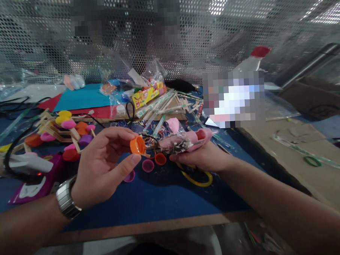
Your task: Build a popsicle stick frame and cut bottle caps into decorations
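Observation:
My left hand (101, 164), with a metal watch (67, 198) on its wrist, pinches an orange bottle cap (137, 145) between thumb and fingers. The cap's hollow side faces right. My right hand (205, 156) grips a pink hot glue gun (184, 140) whose front is crusted with grey, flaky residue. Its nozzle points left at the cap, with a small gap that I cannot judge exactly. Below them on the blue table lie a purple cap (148, 165), a second purple cap (129, 176) and a red-orange cap (160, 159). Yellow-handled scissors (200, 180) lie beneath my right hand.
At left stand a wooden-stick structure with coloured pieces (70, 133) and a purple device (39, 182) with a cable. Behind are loose wooden sticks (169, 105), a yellow box (147, 94) and coloured sheets (81, 98). Cardboard (295, 148) lies right; perforated metal (143, 38) rises behind.

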`<control>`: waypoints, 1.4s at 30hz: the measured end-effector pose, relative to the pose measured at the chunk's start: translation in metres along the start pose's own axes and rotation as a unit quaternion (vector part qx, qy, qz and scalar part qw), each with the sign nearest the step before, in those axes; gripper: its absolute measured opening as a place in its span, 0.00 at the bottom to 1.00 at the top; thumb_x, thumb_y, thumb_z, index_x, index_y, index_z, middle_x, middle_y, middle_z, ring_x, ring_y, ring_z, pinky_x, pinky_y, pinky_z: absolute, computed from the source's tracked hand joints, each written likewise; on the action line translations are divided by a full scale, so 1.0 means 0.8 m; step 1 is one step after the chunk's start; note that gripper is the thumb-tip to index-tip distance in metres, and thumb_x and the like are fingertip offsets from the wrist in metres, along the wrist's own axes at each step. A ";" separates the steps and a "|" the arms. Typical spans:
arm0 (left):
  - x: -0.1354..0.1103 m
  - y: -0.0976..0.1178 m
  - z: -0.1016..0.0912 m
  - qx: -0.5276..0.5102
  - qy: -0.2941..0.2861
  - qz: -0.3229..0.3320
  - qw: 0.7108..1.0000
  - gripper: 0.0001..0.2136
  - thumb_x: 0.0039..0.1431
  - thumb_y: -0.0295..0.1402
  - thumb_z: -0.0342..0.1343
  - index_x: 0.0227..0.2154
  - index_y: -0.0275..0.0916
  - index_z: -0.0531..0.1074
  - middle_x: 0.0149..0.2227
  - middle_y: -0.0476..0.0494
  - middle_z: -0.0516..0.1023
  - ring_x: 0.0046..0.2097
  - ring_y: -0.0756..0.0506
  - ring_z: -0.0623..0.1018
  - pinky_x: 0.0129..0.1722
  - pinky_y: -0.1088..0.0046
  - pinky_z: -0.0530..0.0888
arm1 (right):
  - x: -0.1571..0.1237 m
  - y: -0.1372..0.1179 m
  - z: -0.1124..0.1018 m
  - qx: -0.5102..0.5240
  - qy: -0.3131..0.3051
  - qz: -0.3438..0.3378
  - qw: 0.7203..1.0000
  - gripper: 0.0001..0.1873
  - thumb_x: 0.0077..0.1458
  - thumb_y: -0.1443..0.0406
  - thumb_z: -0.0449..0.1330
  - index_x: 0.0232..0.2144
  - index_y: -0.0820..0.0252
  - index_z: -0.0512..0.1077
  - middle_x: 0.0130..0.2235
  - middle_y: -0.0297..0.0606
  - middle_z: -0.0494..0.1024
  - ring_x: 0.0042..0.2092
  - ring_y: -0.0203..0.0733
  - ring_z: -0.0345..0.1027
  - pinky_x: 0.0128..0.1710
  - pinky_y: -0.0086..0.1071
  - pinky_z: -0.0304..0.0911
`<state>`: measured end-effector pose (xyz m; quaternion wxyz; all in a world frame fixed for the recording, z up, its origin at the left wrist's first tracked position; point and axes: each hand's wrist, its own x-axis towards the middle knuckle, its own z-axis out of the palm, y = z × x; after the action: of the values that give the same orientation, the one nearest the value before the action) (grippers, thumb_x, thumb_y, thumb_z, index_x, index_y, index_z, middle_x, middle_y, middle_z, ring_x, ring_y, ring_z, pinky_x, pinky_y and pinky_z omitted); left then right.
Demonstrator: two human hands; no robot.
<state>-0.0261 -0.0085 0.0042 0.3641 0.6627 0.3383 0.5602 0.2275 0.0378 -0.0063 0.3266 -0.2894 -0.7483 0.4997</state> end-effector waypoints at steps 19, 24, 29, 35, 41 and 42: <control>0.003 0.003 0.002 0.029 0.004 0.001 1.000 0.10 0.57 0.32 0.69 0.41 0.42 0.76 0.42 0.43 0.81 0.42 0.44 0.83 0.41 0.67 0.84 | -0.003 0.006 -0.001 -0.015 0.016 0.001 1.000 0.14 0.55 0.66 0.66 0.45 0.52 0.83 0.44 0.35 0.86 0.52 0.49 0.79 0.58 0.42 0.72; 0.002 0.003 0.001 0.026 0.001 -0.003 1.000 0.11 0.57 0.32 0.69 0.41 0.42 0.76 0.42 0.42 0.81 0.41 0.45 0.83 0.41 0.68 0.84 | -0.002 0.005 -0.001 -0.005 0.017 -0.003 1.000 0.16 0.55 0.66 0.67 0.47 0.52 0.82 0.46 0.36 0.86 0.55 0.51 0.78 0.58 0.44 0.72; 0.001 0.002 0.001 0.009 0.001 -0.006 1.000 0.11 0.56 0.29 0.69 0.42 0.43 0.76 0.43 0.43 0.81 0.43 0.45 0.83 0.43 0.68 0.84 | -0.001 0.004 0.001 0.027 0.016 0.004 0.999 0.16 0.55 0.68 0.67 0.47 0.52 0.82 0.50 0.34 0.85 0.56 0.49 0.78 0.59 0.41 0.72; 0.001 0.002 0.001 0.008 -0.001 -0.001 1.000 0.11 0.57 0.29 0.69 0.42 0.42 0.76 0.43 0.43 0.81 0.42 0.45 0.83 0.42 0.69 0.84 | -0.002 0.005 0.000 0.028 0.018 0.004 0.999 0.17 0.54 0.69 0.67 0.47 0.54 0.82 0.48 0.35 0.86 0.55 0.49 0.78 0.60 0.41 0.71; 0.001 0.001 0.001 0.018 0.002 -0.008 1.000 0.11 0.56 0.31 0.69 0.41 0.42 0.76 0.43 0.42 0.82 0.42 0.44 0.83 0.41 0.68 0.84 | -0.003 0.007 0.000 0.022 0.021 0.010 0.999 0.17 0.55 0.67 0.67 0.48 0.54 0.82 0.51 0.37 0.85 0.55 0.49 0.78 0.59 0.42 0.72; 0.002 0.001 0.001 0.018 0.000 -0.007 1.000 0.11 0.56 0.31 0.69 0.41 0.42 0.76 0.43 0.42 0.82 0.41 0.44 0.83 0.41 0.68 0.84 | -0.003 0.007 0.000 0.025 0.020 0.005 0.999 0.17 0.55 0.67 0.67 0.48 0.53 0.82 0.51 0.36 0.85 0.55 0.48 0.78 0.59 0.41 0.72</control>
<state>-0.0250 -0.0080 0.0055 0.3560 0.6665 0.3526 0.5520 0.2296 0.0380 -0.0118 0.3460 -0.2949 -0.7271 0.5145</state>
